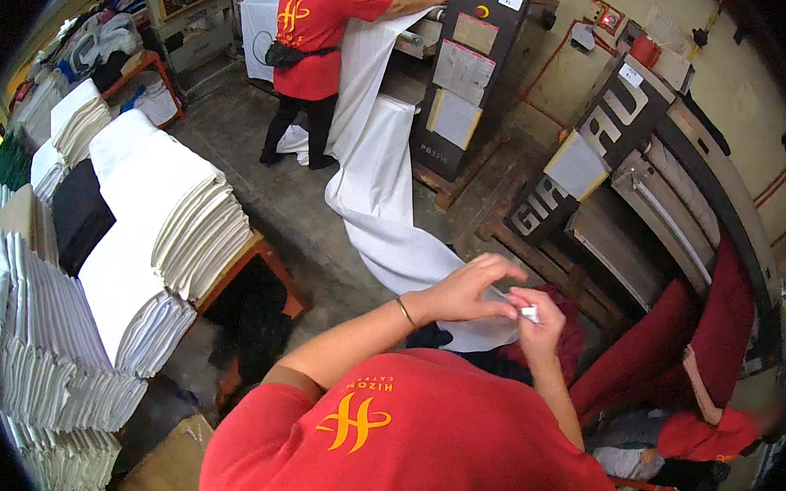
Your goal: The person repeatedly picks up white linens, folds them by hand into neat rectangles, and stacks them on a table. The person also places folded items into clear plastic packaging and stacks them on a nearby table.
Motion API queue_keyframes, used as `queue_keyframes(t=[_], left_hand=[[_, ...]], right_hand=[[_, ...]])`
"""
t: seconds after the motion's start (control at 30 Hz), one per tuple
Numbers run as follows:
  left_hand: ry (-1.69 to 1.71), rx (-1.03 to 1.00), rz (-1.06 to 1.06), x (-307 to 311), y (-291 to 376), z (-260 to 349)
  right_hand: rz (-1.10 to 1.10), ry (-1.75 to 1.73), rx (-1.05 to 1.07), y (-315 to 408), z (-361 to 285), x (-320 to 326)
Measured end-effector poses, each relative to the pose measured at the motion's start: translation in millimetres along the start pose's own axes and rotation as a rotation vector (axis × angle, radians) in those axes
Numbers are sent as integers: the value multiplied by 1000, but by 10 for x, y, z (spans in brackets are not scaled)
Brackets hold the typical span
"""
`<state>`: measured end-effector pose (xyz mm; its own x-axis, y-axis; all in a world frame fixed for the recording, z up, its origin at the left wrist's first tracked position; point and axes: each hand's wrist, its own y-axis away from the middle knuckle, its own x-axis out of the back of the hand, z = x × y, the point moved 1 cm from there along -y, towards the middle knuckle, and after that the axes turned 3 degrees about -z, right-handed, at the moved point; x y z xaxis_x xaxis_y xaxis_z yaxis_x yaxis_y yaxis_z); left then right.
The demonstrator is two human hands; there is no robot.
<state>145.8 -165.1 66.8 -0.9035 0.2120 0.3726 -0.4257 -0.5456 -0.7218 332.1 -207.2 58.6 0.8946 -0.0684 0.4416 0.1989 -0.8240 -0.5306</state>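
My right hand (541, 322) is closed on a small gathered bit of the white cloth (393, 245), which shows between its fingers. My left hand (469, 291), with a gold-coloured bangle (406, 311) at the wrist, is curved beside it. Its thumb and forefinger are apart, and the thumb tip comes close to the right hand. From below my hands the long cloth runs down over the floor and up to the flatwork ironer (449, 123) where a co-worker stands. Part of it is hidden behind my left forearm.
A co-worker (308, 44) in red holds the cloth's far part at the machine. Folded white linen stacks (190, 220) fill a table at left. Another ironer (637, 178) with dark red cloth (677, 334) stands at right, near another person (709, 432). A cardboard box (165, 478) lies lower left.
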Motion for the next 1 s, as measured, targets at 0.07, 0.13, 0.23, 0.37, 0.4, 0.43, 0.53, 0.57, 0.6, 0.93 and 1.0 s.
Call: queue_keyframes(t=[0.07, 0.13, 0.23, 0.37, 0.4, 0.43, 0.53, 0.57, 0.6, 0.93, 1.0], left_hand=[[114, 193, -210, -63, 110, -203], [177, 320, -267, -152, 175, -378], [172, 336, -212, -228, 260, -633], [161, 287, -270, -564, 358, -929], [239, 288, -270, -658, 377, -949], [259, 301, -286, -742, 399, -992], [291, 385, -343, -892, 474, -1133], [283, 419, -375, -923, 520, -1201], [273, 457, -404, -943, 604, -1297], [520, 899, -331, -1020, 1566, -1595], [554, 880, -394, -1037, 1381, -1371]], right_hand=[[28, 82, 124, -208, -214, 296], [-19, 192, 343, -412, -540, 661], [-65, 221, 521, -582, -977, 1146], [-20, 318, 844, -608, -1496, 1750], [-98, 334, 929, -618, -1596, 1930], [-91, 377, 976, -628, -1722, 1960], [-327, 428, 1129, -738, -1845, 2489], [-328, 379, 1132, -762, -1871, 2656], [-329, 328, 1136, -791, -1886, 2831], [66, 353, 526, -2373, -583, 3149], [-173, 226, 619, -2335, -814, 2326]])
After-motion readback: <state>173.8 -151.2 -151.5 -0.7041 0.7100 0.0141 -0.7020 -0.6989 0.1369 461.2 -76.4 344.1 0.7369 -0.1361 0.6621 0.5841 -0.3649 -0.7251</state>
